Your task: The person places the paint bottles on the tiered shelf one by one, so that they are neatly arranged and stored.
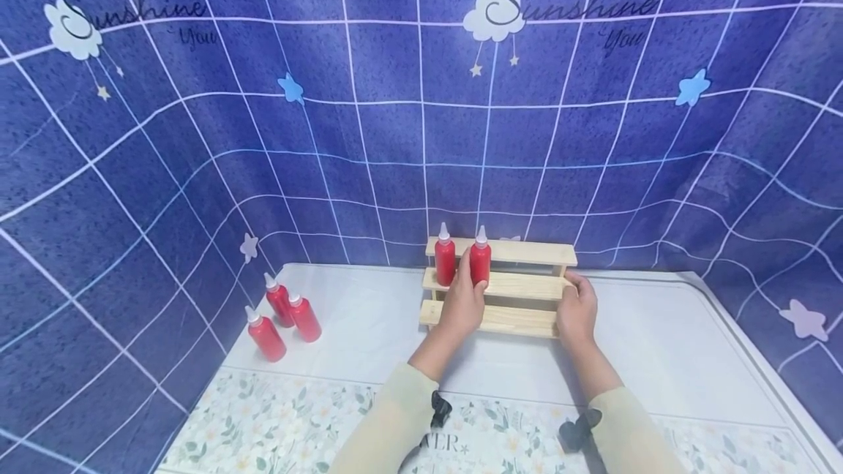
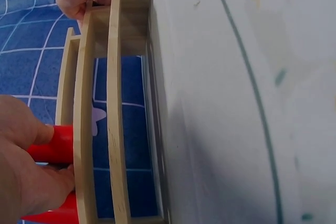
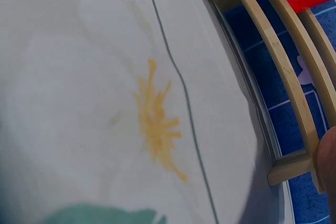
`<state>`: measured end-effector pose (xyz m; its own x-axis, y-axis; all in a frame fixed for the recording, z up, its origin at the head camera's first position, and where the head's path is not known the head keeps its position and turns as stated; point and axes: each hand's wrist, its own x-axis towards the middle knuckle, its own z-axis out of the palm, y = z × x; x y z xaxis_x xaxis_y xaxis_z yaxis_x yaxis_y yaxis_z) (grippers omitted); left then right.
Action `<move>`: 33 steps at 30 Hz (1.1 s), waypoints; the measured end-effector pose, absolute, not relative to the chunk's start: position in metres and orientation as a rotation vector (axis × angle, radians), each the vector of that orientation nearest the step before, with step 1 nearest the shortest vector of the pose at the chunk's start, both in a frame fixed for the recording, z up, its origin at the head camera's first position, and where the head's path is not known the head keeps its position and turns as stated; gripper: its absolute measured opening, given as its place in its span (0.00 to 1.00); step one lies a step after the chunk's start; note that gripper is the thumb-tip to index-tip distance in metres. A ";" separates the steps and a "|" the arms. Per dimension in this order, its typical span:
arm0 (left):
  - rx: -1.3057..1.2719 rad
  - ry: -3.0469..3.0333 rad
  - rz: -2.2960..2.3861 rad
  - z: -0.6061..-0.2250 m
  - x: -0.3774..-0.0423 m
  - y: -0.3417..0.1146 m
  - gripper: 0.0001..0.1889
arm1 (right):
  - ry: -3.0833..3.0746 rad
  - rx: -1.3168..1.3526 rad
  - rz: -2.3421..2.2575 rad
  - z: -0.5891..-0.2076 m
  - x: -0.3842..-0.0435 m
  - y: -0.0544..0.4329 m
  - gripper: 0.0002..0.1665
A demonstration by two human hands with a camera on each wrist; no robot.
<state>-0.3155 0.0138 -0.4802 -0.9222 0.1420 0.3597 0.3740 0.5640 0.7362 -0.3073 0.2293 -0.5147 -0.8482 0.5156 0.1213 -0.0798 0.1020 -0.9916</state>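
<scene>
A small three-tier wooden rack stands near the back of the table. Two red squeeze bottles with white pointed caps are upright on its middle tier. My left hand grips the right-hand bottle, thumb and fingers on its sides, low on the body. The other bottle stands just left of that hand. At the rack's right end my right hand holds the side of the frame, its fingers partly hidden behind. In the left wrist view the left hand is around a red bottle at the tier's edge.
Three more red bottles, one of them in front, stand grouped on the table's left side. A white table cover with a floral band lies under everything. A blue gridded curtain hangs right behind the rack.
</scene>
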 end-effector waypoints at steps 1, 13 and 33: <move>-0.426 -2.540 -1.286 -0.481 -0.315 0.014 0.42 | -1.944 -0.424 1.800 -0.515 -0.307 0.229 0.26; -0.418 -2.604 -1.289 -0.478 -0.306 0.010 0.42 | -1.935 -0.431 1.799 -0.516 -0.308 0.230 0.26; -0.398 -2.610 -1.316 -0.474 -0.285 -0.007 0.40 | -1.959 -0.432 1.789 -0.515 -0.307 0.229 0.27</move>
<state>-0.2854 -0.0067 -0.4736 -0.9456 0.1520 0.2876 0.3216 0.5696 0.7564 -0.3068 0.2289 -0.5153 -0.8499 0.5140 0.1161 -0.0690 0.1099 -0.9915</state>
